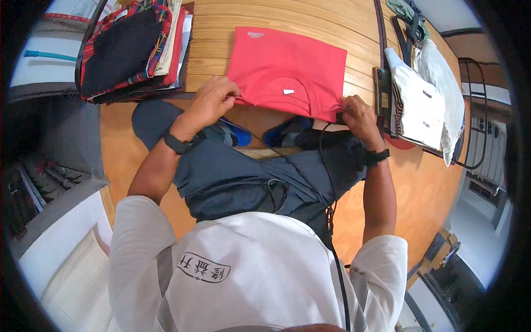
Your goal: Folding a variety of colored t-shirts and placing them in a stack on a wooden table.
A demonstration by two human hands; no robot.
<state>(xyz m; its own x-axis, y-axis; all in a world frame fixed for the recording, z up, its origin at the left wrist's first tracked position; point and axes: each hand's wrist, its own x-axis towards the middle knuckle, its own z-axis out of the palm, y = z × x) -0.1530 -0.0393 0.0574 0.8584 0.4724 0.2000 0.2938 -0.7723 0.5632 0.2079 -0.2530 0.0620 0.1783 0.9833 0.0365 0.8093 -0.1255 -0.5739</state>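
A red T-shirt [286,62], folded into a rough rectangle, lies on the slatted wooden surface [290,14] in front of me. Its round collar faces my body, with a small white label [288,91] inside it; pale print shows near the far left corner. My left hand [218,96] pinches the near left corner of the shirt between thumb and fingers. At the near right corner, my right hand [357,114] grips the fabric, which bunches into small creases there. The near edge hangs close to the edge of the wooden surface, above my knees.
To the left rises a stack of folded clothes [124,50], with black and red plaid pieces. On the right lie white folded garments [417,103] beside a dark flat object [382,91]. A black cable [332,174] runs down along my lap. Green cloth [402,10] sits at the far right.
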